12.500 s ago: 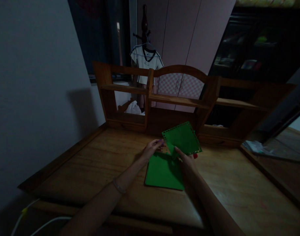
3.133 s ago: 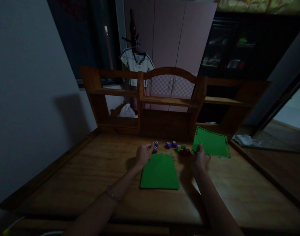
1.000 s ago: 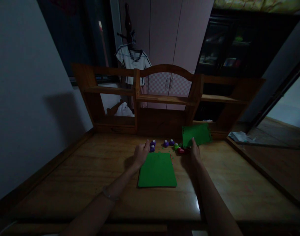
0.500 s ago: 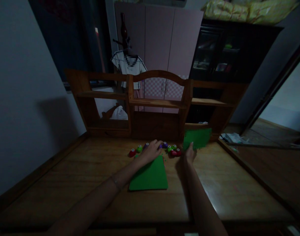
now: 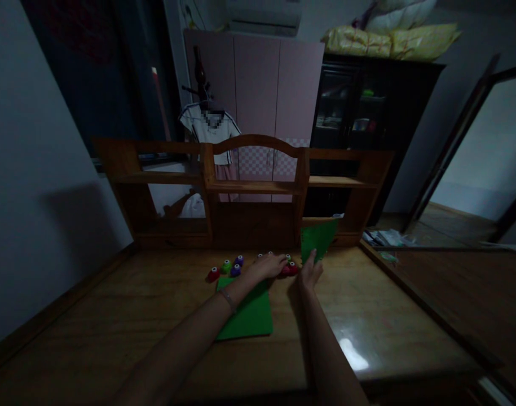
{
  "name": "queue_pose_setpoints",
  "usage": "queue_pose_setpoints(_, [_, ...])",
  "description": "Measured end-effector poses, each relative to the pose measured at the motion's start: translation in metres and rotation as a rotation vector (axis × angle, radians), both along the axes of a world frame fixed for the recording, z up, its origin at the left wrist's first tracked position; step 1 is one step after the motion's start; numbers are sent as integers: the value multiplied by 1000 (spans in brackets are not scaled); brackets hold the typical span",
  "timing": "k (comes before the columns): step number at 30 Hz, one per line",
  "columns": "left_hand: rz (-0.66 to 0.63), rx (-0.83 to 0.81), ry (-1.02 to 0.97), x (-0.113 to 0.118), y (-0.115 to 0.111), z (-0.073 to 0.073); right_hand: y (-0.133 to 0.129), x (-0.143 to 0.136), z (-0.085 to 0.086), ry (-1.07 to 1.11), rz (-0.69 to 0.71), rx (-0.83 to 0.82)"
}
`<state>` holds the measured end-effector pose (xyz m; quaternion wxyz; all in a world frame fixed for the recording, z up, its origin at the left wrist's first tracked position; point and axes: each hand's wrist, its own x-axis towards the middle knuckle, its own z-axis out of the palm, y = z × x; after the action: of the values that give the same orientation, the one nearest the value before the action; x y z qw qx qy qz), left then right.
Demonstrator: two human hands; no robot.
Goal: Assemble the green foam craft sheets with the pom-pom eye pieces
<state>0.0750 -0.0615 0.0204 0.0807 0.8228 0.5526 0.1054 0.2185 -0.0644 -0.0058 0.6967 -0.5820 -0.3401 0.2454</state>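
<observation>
My left hand [image 5: 269, 266] reaches across the stacked green sheets [image 5: 252, 316], over a row of small round toys with big white eyes. Its fingers are stretched out, their tips beside a red toy [image 5: 292, 267]; nothing can be seen held in them. Behind that hand some toys are partly covered. At the row's left end stand a red toy [image 5: 214, 274], a green toy [image 5: 226, 267] and two purple toys [image 5: 236, 270]. My right hand [image 5: 311, 274] grips a thin green sheet [image 5: 319, 239] by its lower edge, thumb in front, holding it raised and tilted above the desk.
The wooden desk [image 5: 156, 316] has an open shelf unit [image 5: 253, 188] along its back. Beyond the right rim [image 5: 393, 276], plastic bags [image 5: 387, 238] lie lower down. Behind are pink wardrobes [image 5: 258, 84], a dark cabinet [image 5: 380, 113] and a hanging shirt [image 5: 211, 138].
My left hand has shifted right along the toys, uncovering a second purple one at the left. The right hand has turned the green sheet more edge-on. The whole view has shifted.
</observation>
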Motion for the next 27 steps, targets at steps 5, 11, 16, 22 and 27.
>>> queue_pose_setpoints(5, [11,13,-33,0,-1,-6,0,1,0,-63,-33,-4])
queue_pose_setpoints(11, [12,89,-223,-24,-9,7,3,0,-4,-102,-68,-53])
queue_pose_setpoints(16, [69,150,-666,-63,-18,25,3,0,-2,-77,-55,-51])
queue_pose_setpoints(22, [198,-24,-1147,-113,-44,11,-8,-9,7,-89,-31,-50])
queue_pose_setpoints(27, [235,-47,-1373,-144,-54,-12,-24,-25,11,-25,148,-9])
